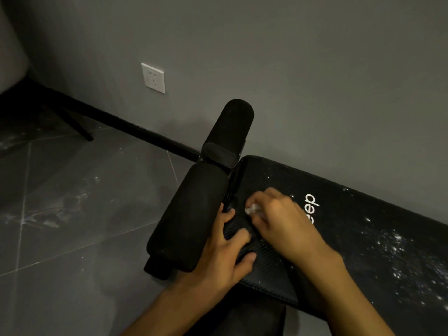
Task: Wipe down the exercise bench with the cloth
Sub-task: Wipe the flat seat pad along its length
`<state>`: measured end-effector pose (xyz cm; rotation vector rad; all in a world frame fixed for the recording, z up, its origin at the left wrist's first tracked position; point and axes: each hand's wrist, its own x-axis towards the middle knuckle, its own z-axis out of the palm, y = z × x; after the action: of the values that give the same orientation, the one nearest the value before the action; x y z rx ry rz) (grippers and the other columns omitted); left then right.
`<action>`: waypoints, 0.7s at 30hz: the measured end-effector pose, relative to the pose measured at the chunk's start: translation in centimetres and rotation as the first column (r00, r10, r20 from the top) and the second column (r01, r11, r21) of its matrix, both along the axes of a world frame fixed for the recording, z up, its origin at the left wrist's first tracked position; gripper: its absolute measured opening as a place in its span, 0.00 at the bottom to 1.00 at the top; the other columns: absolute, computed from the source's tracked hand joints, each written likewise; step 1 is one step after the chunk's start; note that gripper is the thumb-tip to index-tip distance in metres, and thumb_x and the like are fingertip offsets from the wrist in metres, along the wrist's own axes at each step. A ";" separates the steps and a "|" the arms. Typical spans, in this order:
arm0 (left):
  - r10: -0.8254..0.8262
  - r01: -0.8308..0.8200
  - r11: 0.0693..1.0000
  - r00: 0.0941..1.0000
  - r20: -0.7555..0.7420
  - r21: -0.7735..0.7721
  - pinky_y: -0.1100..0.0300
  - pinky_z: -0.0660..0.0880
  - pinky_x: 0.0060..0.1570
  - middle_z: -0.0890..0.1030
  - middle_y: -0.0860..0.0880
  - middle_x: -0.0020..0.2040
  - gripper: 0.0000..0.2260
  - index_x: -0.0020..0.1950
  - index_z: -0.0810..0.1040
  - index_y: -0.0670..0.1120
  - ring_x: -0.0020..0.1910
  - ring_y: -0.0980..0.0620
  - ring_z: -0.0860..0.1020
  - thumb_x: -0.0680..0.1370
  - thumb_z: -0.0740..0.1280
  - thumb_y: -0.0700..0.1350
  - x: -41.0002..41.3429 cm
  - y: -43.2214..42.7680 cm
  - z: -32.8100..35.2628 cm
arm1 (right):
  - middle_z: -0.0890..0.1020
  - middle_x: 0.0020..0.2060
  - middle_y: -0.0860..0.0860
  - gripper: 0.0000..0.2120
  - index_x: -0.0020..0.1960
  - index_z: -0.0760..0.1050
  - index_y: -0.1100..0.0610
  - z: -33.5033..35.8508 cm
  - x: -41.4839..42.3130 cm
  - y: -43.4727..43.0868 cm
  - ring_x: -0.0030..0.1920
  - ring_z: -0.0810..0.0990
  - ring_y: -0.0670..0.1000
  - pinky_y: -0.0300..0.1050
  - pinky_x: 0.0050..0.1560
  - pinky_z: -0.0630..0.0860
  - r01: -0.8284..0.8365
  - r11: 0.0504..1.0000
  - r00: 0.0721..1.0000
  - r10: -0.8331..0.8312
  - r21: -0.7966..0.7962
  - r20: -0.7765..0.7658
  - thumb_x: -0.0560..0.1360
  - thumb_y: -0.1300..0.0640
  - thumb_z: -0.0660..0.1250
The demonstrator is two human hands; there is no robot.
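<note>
White letters "eep" readable on bench pad [339, 209], start hidden by right hand [283, 221]

Dust-speckled black bench [358, 229]; crumpled white cloth [250, 210] atop

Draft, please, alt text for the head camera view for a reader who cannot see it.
A person's right hand holds a small white cloth against a black exercise bench, while the left hand rests on the bench beside it. White dust speckles the bench further right; black foam rollers sit at its end, by a grey wall.

black bench [351, 229], dusted with white specks [395, 247]
</note>
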<state>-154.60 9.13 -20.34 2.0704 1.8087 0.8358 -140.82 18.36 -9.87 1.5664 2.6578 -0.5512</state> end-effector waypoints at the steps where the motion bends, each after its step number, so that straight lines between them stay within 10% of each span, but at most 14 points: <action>1: 0.002 -0.002 1.000 1.000 -0.007 0.002 0.55 0.58 0.74 0.69 0.42 0.71 0.11 0.51 0.72 0.57 0.78 0.42 0.60 0.74 0.63 0.61 0.0 0.0 0.1 | 0.75 0.53 0.50 0.08 0.58 0.75 0.49 -0.2 0.0 1.2 0.49 0.80 0.57 0.58 0.49 0.79 0.021 0.999 1.000 -0.021 0.048 -0.006 0.80 0.51 0.63; 16: -0.052 0.060 0.996 0.991 0.119 -0.060 0.64 0.41 0.73 0.56 0.48 0.77 0.16 0.56 0.71 0.58 0.79 0.58 0.38 0.76 0.56 0.66 -0.3 -0.2 1.3 | 0.81 0.53 0.51 0.07 0.57 0.78 0.48 -0.3 2.0 6.1 0.52 0.81 0.55 0.60 0.53 0.80 0.250 0.968 0.967 -0.250 0.004 -0.049 0.81 0.51 0.65; 21: -0.051 0.058 0.996 0.993 0.107 -0.060 0.65 0.40 0.71 0.62 0.43 0.77 0.17 0.55 0.75 0.55 0.79 0.54 0.44 0.75 0.58 0.64 -0.2 -0.1 1.8 | 0.80 0.55 0.58 0.08 0.58 0.79 0.53 -0.4 -0.3 10.1 0.52 0.81 0.62 0.61 0.53 0.79 0.315 0.941 0.949 -0.315 0.126 -0.020 0.81 0.55 0.64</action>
<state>-154.84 9.06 -18.55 1.9882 1.6936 0.8456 -141.11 28.48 -10.28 2.0479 2.4988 -0.3889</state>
